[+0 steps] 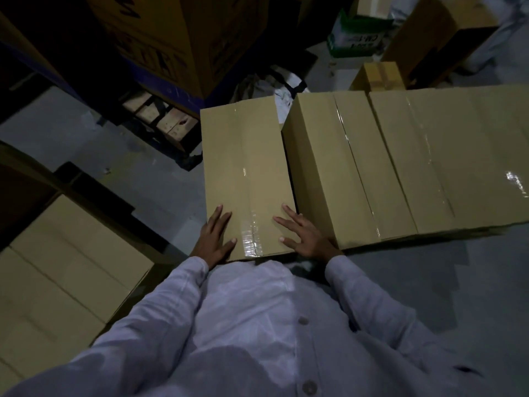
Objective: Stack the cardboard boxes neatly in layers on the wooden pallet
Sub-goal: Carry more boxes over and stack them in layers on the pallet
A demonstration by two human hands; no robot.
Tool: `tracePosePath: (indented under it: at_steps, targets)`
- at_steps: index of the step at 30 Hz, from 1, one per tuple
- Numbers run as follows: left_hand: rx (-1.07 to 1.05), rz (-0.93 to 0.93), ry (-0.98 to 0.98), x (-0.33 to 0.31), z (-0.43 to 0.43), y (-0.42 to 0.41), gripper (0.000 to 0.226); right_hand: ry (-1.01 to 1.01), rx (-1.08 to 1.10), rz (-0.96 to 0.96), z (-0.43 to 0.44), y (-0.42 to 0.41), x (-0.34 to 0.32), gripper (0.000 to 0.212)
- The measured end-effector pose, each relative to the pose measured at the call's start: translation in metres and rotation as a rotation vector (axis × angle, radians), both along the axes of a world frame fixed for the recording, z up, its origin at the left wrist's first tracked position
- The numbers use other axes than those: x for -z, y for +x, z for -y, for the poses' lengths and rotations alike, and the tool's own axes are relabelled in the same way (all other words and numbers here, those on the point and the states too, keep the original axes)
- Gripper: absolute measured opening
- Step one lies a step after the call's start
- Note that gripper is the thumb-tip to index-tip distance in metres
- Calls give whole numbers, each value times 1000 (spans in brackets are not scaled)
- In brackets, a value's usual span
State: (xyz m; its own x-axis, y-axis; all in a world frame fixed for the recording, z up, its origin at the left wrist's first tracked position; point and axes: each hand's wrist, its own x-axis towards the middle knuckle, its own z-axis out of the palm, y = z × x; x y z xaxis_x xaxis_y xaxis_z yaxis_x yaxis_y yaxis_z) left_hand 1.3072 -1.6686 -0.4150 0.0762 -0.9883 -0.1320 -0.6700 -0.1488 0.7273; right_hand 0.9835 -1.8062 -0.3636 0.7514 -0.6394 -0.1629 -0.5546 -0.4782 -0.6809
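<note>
Fingers point(221, 217) straight, left hand point(213, 239) and right hand point(305, 237) press a taped brown cardboard box point(246, 167). One box row point(400, 167) lies right of it; upper layers likely remain.

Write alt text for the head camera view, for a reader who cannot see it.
A person in a pale buttoned shirt lays the left hand and right hand flat on the near end of a taped cardboard box, slightly askew beside a row of similar boxes. The room is dim, with more cartons around on a grey floor.
</note>
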Motion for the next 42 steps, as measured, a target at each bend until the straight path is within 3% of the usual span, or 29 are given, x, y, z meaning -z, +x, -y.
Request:
tracePosePath:
  at_steps: [5, 10, 22, 34, 39, 42]
  targets:
    - [-21, -34, -137, 8, 5, -2, 81, -24, 75, 71, -7, 17, 3, 73]
    - [-46, -138, -223, -5, 11, -20, 76, -134, 178, -7, -4, 23, 3, 70]
    - [48, -151, -268, -91, 64, -14, 82, -85, 355, 65, 25, 25, -102, 49]
    - [-96, -107, -345, -194, 54, -5, 83, -169, 127, 314, 51, 30, -169, 38]
    - [-228, -113, -349, -229, 7, -29, 86, -177, 28, 404, 40, 28, -178, 35]
    - [-351, -9, -357, -247, -42, -54, 85, -140, -87, 413, 22, 30, -186, 35]
